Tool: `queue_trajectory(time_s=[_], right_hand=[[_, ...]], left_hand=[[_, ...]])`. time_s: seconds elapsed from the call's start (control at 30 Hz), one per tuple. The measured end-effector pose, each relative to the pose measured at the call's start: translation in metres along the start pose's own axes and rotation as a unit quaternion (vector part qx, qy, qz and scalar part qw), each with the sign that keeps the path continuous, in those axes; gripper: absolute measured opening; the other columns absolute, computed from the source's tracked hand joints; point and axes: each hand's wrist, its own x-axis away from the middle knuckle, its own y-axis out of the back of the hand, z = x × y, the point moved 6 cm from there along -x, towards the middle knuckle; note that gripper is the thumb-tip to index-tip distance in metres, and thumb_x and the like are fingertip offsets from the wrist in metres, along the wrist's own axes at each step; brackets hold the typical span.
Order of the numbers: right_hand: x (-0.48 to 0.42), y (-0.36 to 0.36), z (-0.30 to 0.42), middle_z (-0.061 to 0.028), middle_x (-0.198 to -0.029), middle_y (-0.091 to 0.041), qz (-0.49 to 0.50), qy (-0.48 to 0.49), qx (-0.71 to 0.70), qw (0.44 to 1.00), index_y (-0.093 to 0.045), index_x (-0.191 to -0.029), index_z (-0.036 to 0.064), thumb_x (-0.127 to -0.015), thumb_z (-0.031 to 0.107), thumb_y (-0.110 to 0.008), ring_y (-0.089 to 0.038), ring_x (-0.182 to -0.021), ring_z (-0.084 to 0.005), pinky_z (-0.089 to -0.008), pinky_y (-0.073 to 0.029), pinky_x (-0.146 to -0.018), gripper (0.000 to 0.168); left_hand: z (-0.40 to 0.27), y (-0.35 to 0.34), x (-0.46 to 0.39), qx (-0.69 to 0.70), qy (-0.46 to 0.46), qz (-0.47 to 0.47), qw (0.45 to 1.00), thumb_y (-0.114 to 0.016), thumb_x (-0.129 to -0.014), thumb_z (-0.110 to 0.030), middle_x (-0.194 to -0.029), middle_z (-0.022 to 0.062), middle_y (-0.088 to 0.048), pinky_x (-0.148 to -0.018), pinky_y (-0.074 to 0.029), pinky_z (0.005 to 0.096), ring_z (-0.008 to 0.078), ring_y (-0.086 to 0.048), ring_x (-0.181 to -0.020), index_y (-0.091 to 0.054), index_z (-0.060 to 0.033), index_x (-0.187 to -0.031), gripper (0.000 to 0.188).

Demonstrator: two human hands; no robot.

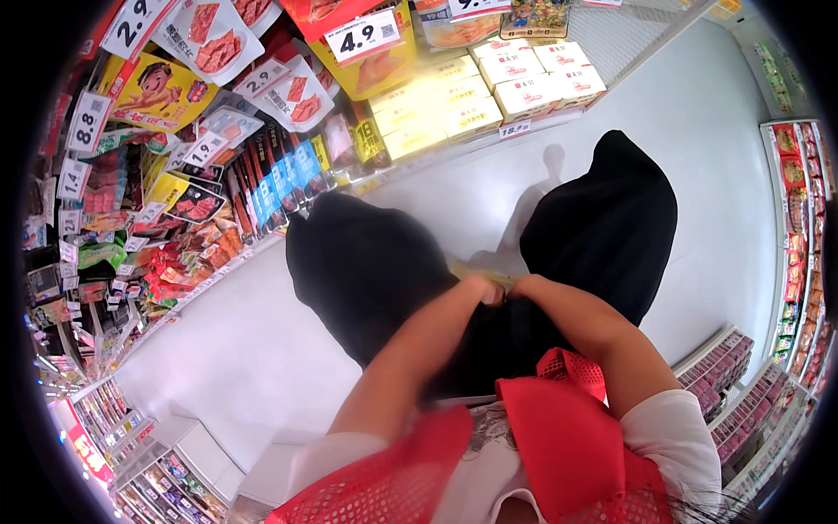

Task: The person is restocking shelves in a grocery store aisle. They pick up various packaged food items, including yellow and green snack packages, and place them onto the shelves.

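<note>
Low between my bent knees, in black trousers (pixel 366 275), my two hands are close together. My left hand (pixel 483 288) has its fingers curled and is slightly blurred. Beside it is my right hand (pixel 524 286), its fingers bent down and mostly hidden behind the back of the hand. A pale yellowish thing (pixel 501 278) shows as a thin strip just beyond both hands. It is too covered to name, and whether the fingers grip it cannot be seen.
Ahead stands a snack shelf with stacked white-and-yellow boxes (pixel 524 92) and hanging packets (pixel 157 92) with price tags (pixel 363 36). Pale floor (pixel 229 354) surrounds me. Racks of packaged goods stand at right (pixel 795 262), lower right (pixel 746 419) and lower left (pixel 167 488).
</note>
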Motion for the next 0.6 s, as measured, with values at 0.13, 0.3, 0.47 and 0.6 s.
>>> queue_trajectory(time_s=[0.13,0.3,0.47,0.6], right_hand=[[0.023,0.011,0.016,-0.011,-0.11,-0.068,0.006,0.024,0.021,0.999,-0.07,-0.109,0.012,-0.081,0.042,-0.065,-0.065,-0.103,-0.0283,-0.04,-0.05,-0.086,0.041],[0.082,0.092,0.056,-0.011,-0.108,-0.069,-0.041,0.077,0.103,0.991,-0.071,-0.106,0.012,-0.081,0.041,-0.065,-0.065,-0.101,-0.0283,-0.041,-0.051,-0.084,0.039],[0.134,0.201,0.042,-0.0115,-0.106,-0.07,-0.149,0.069,0.16,0.973,-0.071,-0.105,0.01,-0.082,0.039,-0.065,-0.066,-0.1,-0.0298,-0.0421,-0.051,-0.083,0.037],[0.17,0.278,-0.001,-0.0138,-0.104,-0.069,-0.294,0.063,0.145,0.943,-0.069,-0.105,0.008,-0.081,0.032,-0.063,-0.066,-0.099,-0.0324,-0.0432,-0.051,-0.084,0.034]], left_hand=[[0.012,-0.029,-0.007,0.084,0.07,0.053,0.993,-0.056,-0.083,-0.038,-0.118,0.0127,-0.065,-0.091,-0.047,0.0404,0.0283,-0.061,-0.108,-0.07,-0.0107,-0.108,0.04],[0.042,0.017,0.04,0.16,0.012,0.004,0.987,-0.066,-0.078,-0.045,-0.124,0.0146,-0.063,-0.093,-0.047,0.0413,0.0301,-0.06,-0.111,-0.067,-0.0086,-0.115,0.052],[0.093,0.127,0.054,0.102,0.229,-0.159,0.955,-0.074,-0.076,-0.035,-0.115,0.0188,-0.065,-0.089,-0.05,0.0427,0.0334,-0.063,-0.103,-0.067,-0.0048,-0.112,0.047],[0.16,0.196,0.098,-0.048,0.262,-0.551,0.79,-0.064,-0.076,-0.015,-0.11,0.0169,-0.06,-0.084,-0.05,0.046,0.0379,-0.058,-0.103,-0.065,-0.0055,-0.107,0.033]])
